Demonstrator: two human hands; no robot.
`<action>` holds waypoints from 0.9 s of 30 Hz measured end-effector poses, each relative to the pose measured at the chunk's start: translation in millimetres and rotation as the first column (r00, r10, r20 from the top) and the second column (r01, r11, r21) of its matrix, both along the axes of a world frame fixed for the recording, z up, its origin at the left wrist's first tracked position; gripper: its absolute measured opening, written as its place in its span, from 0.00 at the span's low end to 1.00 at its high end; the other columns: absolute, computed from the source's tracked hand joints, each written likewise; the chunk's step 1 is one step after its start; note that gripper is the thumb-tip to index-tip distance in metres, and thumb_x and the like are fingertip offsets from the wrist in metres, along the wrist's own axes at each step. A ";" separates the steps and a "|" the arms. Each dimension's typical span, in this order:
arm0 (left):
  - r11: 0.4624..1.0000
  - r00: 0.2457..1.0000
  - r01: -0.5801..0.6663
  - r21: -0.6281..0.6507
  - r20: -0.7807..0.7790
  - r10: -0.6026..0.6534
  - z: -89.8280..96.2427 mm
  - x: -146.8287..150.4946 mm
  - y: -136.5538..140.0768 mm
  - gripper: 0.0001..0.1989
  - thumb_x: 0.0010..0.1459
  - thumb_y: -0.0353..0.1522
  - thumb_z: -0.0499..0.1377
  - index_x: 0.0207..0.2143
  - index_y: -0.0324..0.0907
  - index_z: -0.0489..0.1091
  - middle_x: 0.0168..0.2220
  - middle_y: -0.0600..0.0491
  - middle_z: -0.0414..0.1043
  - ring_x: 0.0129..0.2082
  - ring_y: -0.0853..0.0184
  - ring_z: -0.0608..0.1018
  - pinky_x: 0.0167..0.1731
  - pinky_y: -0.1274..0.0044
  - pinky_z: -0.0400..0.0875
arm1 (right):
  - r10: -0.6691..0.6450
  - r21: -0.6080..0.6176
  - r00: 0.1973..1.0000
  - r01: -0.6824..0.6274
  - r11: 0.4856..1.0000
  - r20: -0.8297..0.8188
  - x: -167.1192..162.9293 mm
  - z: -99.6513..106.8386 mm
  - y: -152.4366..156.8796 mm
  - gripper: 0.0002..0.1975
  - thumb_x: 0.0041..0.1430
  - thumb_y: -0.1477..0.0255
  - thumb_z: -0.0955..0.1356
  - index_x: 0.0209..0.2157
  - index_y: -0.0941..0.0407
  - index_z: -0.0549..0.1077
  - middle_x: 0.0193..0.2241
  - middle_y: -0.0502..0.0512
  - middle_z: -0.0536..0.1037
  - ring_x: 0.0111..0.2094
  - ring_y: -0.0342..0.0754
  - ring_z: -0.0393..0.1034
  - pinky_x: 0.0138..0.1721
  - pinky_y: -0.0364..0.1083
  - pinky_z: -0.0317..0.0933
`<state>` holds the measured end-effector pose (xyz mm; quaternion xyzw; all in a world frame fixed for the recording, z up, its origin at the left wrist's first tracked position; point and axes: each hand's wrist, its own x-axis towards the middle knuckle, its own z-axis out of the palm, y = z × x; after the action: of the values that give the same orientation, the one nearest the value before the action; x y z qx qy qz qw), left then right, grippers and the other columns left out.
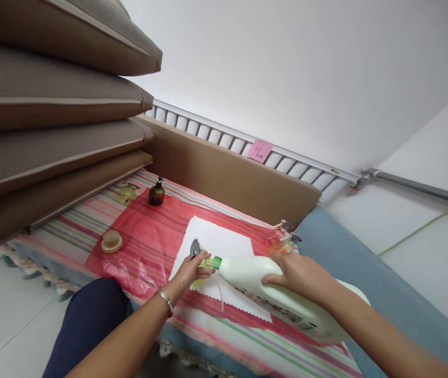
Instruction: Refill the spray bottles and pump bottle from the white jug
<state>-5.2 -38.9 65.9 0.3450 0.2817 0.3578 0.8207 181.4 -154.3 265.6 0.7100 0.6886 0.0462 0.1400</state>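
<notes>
My right hand [297,273] grips a large pale-green jug [255,270], tilted low with its green neck end [216,262] pointing left. My left hand [190,275] is closed around a small clear yellow-green bottle [207,261] touching or very near that neck; a dark grey top piece [195,248] sticks up by the fingers. The hand hides much of the bottle. Beneath both lies a white cloth with zigzag edges [224,233], on a red plastic sheet [177,215]. A thin pale strip below the neck is unclear.
An amber pump bottle [156,194], a yellow-green bottle [126,194] and a cream round lid [112,241] stand at left. Clear bottles with dark tops [283,241] stand at right. Stacked brown cushions [59,115] rise at left; a brown board [224,168] backs the striped bedding [70,226].
</notes>
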 end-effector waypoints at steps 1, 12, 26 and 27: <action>1.000 1.000 0.000 0.001 0.000 0.000 -0.3 -0.1 0.0 0.21 0.52 0.42 0.58 0.45 0.39 0.64 0.57 0.44 0.61 0.31 0.64 0.80 0.28 0.78 0.73 | 0.001 0.000 1.000 -0.001 1.000 0.001 0.3 -0.1 -0.1 0.16 0.49 0.54 0.66 0.30 0.54 0.70 0.31 0.57 0.78 0.31 0.54 0.71 0.26 0.45 0.54; 1.000 1.000 0.003 0.005 -0.001 -0.003 -0.9 -0.6 -0.3 0.22 0.52 0.43 0.58 0.46 0.39 0.65 0.54 0.42 0.64 0.32 0.63 0.80 0.31 0.77 0.73 | 0.007 -0.007 1.000 -0.007 1.000 0.001 0.2 0.4 0.2 0.17 0.50 0.54 0.66 0.30 0.54 0.70 0.31 0.58 0.78 0.31 0.56 0.72 0.27 0.46 0.56; 1.000 1.000 0.007 0.005 0.016 -0.007 -5.4 0.9 1.0 0.22 0.52 0.43 0.59 0.45 0.40 0.64 0.57 0.43 0.61 0.32 0.63 0.80 0.30 0.77 0.73 | 0.007 -0.026 1.000 -0.007 1.000 0.019 -1.7 2.7 1.4 0.18 0.50 0.54 0.66 0.31 0.54 0.70 0.30 0.58 0.78 0.31 0.56 0.72 0.26 0.46 0.56; 1.000 1.000 0.007 0.004 0.015 -0.007 -5.5 1.1 1.1 0.22 0.52 0.43 0.59 0.45 0.40 0.64 0.57 0.43 0.61 0.32 0.63 0.80 0.30 0.77 0.73 | 0.007 -0.026 1.000 -0.006 1.000 0.021 -1.2 2.4 1.6 0.18 0.50 0.53 0.66 0.31 0.54 0.70 0.30 0.58 0.78 0.31 0.56 0.72 0.26 0.46 0.56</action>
<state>-4.1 -37.9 60.5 0.3447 0.2735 0.3580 0.8235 180.2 -152.7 268.0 0.7053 0.6900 0.0453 0.1562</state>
